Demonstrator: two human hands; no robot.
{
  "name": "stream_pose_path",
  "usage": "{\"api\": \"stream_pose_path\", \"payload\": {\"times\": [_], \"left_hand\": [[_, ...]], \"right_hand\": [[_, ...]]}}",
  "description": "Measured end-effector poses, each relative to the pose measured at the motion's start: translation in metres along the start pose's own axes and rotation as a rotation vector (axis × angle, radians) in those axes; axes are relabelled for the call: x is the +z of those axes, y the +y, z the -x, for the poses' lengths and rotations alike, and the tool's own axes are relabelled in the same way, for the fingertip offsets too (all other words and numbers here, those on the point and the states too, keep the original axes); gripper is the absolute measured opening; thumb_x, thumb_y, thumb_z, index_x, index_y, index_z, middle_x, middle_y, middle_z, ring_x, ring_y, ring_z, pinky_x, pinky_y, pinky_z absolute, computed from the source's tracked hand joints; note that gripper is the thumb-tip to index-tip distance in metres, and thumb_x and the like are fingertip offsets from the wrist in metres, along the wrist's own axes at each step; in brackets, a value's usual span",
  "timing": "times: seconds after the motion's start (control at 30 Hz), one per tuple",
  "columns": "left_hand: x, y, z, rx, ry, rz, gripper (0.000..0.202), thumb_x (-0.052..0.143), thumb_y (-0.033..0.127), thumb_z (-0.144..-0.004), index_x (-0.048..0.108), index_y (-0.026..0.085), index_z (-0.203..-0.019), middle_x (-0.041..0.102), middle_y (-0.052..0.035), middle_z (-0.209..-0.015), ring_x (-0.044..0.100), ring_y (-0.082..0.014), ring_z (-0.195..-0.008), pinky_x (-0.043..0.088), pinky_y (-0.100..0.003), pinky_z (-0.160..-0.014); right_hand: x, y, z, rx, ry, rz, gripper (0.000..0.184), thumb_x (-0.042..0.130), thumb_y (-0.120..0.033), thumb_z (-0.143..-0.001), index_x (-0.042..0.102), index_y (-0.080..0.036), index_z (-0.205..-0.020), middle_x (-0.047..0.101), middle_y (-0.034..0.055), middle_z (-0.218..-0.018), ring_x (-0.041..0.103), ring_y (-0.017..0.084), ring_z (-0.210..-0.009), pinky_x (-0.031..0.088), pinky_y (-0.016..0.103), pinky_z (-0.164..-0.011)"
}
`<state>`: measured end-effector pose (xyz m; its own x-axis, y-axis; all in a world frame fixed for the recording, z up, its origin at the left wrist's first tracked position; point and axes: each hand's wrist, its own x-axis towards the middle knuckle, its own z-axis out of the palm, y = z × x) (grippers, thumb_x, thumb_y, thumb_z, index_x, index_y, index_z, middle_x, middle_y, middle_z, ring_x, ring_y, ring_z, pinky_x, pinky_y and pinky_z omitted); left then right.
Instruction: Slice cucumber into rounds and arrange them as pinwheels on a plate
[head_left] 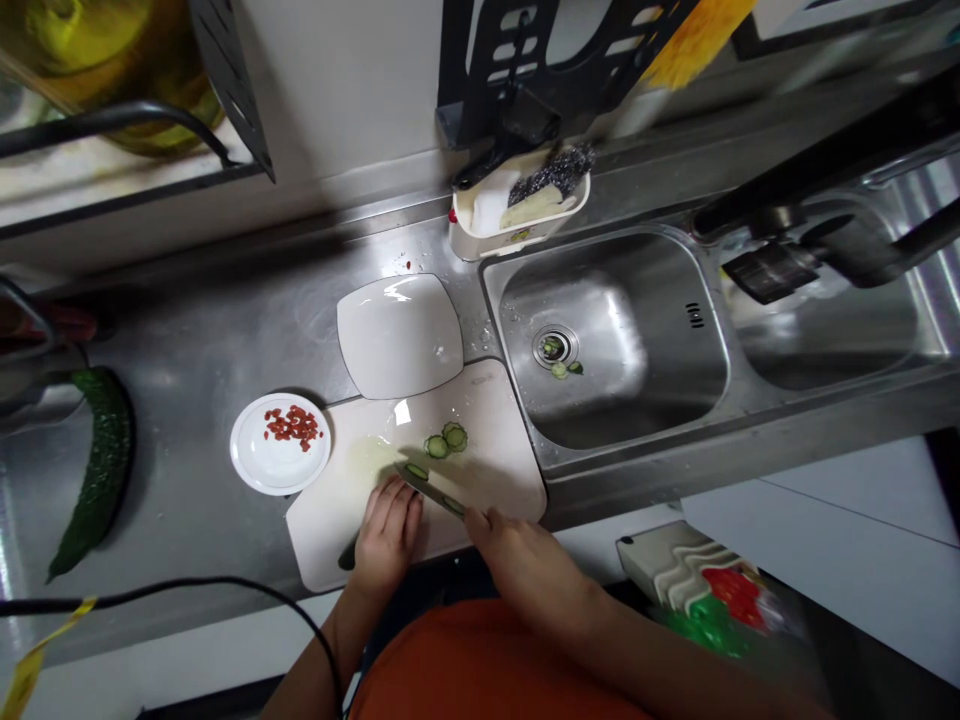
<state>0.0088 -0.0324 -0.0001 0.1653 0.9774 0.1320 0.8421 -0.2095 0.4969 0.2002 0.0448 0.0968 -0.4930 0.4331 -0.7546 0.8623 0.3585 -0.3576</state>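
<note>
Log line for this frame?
left hand: holds cucumber on cutting board | right hand: knife, blade on cucumber | two slices beyond blade | round plate of red bits

Green cucumber slices [445,441], white cutting board [495,420], red bits on white round plate [259,465], steel-grey sink [637,400]

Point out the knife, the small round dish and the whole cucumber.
knife [433,490]: head view, middle of the blade.
small round dish [274,470]: head view, bare white part near its rim.
whole cucumber [101,470]: head view, middle of its body.
</note>
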Motion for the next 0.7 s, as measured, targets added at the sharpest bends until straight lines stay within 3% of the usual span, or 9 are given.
{"api": "stream_pose_path", "payload": {"times": [0.27,0.7], "left_hand": [[0.002,-0.002,0.002,-0.013,0.017,0.008,0.023,0.054,0.012,-0.085,0.059,0.013,-0.107,0.067,-0.0101,-0.101,0.06,-0.0221,-0.105,0.048,-0.041,-0.096],[0.003,-0.004,0.004,-0.017,0.01,0.007,0.029,0.053,0.012,-0.086,0.056,0.014,-0.114,0.066,-0.0105,-0.106,0.059,-0.0223,-0.108,0.048,-0.042,-0.095]], "right_hand": [[0.0,-0.002,-0.006,-0.001,0.003,0.003,0.033,0.032,-0.003,-0.085,0.053,-0.018,-0.104,0.064,0.0074,-0.085,0.064,0.018,-0.068,0.041,0.024,-0.054],[0.005,-0.005,-0.019,0.009,-0.019,-0.051,0.038,0.029,-0.004,-0.086,0.053,-0.018,-0.112,0.064,0.0096,-0.089,0.065,0.021,-0.072,0.046,0.026,-0.056]]}}
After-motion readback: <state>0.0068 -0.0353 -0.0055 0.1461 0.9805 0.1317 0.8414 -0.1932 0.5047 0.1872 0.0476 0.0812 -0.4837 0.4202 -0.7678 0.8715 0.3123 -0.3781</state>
